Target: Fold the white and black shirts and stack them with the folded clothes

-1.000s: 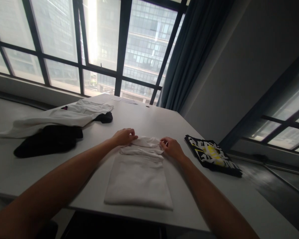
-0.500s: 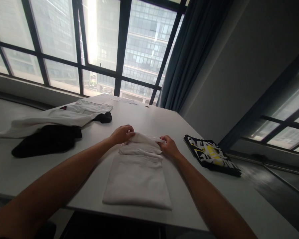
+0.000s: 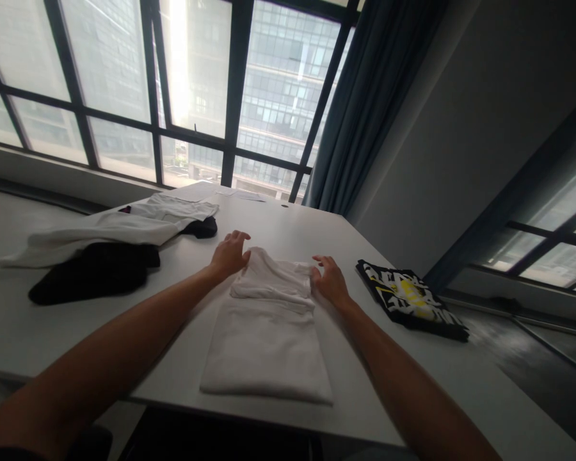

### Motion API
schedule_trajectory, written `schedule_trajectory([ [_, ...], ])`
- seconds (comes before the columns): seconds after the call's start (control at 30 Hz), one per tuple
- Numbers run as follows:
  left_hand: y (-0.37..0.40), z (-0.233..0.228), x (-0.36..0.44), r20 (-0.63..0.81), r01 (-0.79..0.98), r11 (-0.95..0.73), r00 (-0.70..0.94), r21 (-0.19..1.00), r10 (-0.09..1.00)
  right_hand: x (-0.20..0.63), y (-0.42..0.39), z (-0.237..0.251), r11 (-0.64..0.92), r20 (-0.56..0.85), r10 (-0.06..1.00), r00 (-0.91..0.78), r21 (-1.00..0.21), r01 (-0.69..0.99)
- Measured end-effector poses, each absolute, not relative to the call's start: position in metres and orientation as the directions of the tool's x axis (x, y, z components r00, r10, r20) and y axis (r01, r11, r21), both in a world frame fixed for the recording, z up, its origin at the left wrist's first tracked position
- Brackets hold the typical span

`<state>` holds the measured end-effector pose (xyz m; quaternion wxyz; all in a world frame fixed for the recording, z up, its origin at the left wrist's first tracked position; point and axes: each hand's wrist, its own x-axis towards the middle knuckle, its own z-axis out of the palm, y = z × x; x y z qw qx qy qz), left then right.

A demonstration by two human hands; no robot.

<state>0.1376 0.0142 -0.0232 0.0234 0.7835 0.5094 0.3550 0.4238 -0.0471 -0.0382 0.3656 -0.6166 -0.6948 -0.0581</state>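
Lying near the front edge of the counter [image 3: 278, 224], the white cloth [image 3: 269, 349] is flanked at its far end by the left hand [image 3: 229, 254] and the right hand [image 3: 329, 282]. Both hands are loosely opened, with nothing seen clenched; the left thumb is set against the raised far-left corner, and the right thumb is held at the right edge, though whether firm contact is made there cannot be told. Such a placing, one hand to each side, would let the short upper layer be held spread and its edges be squared. To the right, a black garment [image 3: 408, 298] is laid apart as a neat block, presumably so that room is left. To the left, white clothes [image 3: 110, 227] and black clothes [image 3: 96, 272] are heaped loosely. The white cloth appears thin, smooth over its near rectangle and rumpled in soft ridges farther up; the black garment is printed in white and yellow.
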Motion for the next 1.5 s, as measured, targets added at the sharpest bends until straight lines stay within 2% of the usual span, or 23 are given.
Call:
schedule_trajectory([
  [0.07, 0.002, -0.011, 0.139, 0.490, 0.829, -0.500, 0.338, 0.249, 0.804, 0.415, -0.056, -0.031, 0.262, 0.571, 0.819, -0.060, -0.278, 0.924],
  [0.1, -0.004, -0.007, 0.140, 0.432, 0.825, -0.524, 0.401, 0.213, 0.808, 0.409, -0.062, -0.028, 0.279, 0.540, 0.836, -0.104, -0.254, 0.926],
  [0.2, -0.016, -0.005, 0.148, 0.236, 0.754, -0.634, 0.593, 0.171, 0.770, 0.392, -0.076, -0.022, 0.295, 0.368, 0.909, -0.196, -0.232, 0.927],
  [0.27, -0.018, -0.010, 0.151, 0.153, 0.721, -0.682, 0.665, 0.126, 0.731, 0.386, -0.082, -0.020, 0.269, 0.259, 0.942, -0.213, -0.204, 0.941],
  [0.37, -0.014, -0.020, 0.150, 0.041, 0.712, -0.697, 0.697, 0.086, 0.716, 0.386, -0.081, -0.024, 0.237, 0.166, 0.963, -0.212, -0.148, 0.960],
  [0.47, -0.010, -0.023, 0.146, -0.078, 0.720, -0.682, 0.693, 0.130, 0.717, 0.393, -0.073, -0.033, 0.226, 0.122, 0.970, -0.211, -0.131, 0.965],
  [0.53, -0.010, -0.023, 0.145, -0.054, 0.726, -0.678, 0.686, 0.116, 0.725, 0.395, -0.066, -0.040, 0.202, 0.096, 0.977, -0.189, -0.149, 0.968],
  [0.6, -0.013, -0.021, 0.148, 0.039, 0.723, -0.688, 0.687, 0.066, 0.726, 0.396, -0.059, -0.045, 0.161, 0.087, 0.985, -0.148, -0.167, 0.973],
  [0.7, -0.018, -0.022, 0.157, 0.125, 0.686, -0.722, 0.712, 0.083, 0.691, 0.395, -0.054, -0.046, 0.126, 0.171, 0.980, -0.102, -0.134, 0.983],
  [0.8, -0.020, -0.028, 0.164, 0.104, 0.659, -0.738, 0.731, 0.148, 0.674, 0.391, -0.059, -0.037, 0.118, 0.309, 0.947, -0.089, -0.074, 0.990],
  [0.87, -0.017, -0.034, 0.164, 0.061, 0.667, -0.728, 0.729, 0.161, 0.682, 0.386, -0.068, -0.029, 0.131, 0.333, 0.937, -0.104, -0.062, 0.989],
  [0.93, -0.013, -0.037, 0.161, 0.012, 0.683, -0.709, 0.719, 0.175, 0.695, 0.379, -0.078, -0.023, 0.155, 0.281, 0.951, -0.130, -0.068, 0.986],
  [1.07, -0.004, -0.038, 0.156, -0.053, 0.727, -0.654, 0.677, 0.211, 0.735, 0.371, -0.088, -0.022, 0.206, 0.090, 0.976, -0.198, -0.087, 0.975],
  [1.2, 0.002, -0.039, 0.154, 0.008, 0.745, -0.635, 0.648, 0.205, 0.762, 0.382, -0.073, -0.035, 0.200, -0.023, 0.979, -0.204, -0.128, 0.972],
  [1.37, -0.007, -0.034, 0.156, 0.238, 0.705, -0.698, 0.662, 0.122, 0.711, 0.396, -0.056, -0.045, 0.203, 0.011, 0.979, -0.204, -0.128, 0.971],
  [1.5, -0.013, -0.032, 0.158, 0.184, 0.673, -0.731, 0.709, 0.113, 0.681, 0.392, -0.066, -0.036, 0.230, 0.158, 0.964, -0.216, -0.077, 0.970],
])
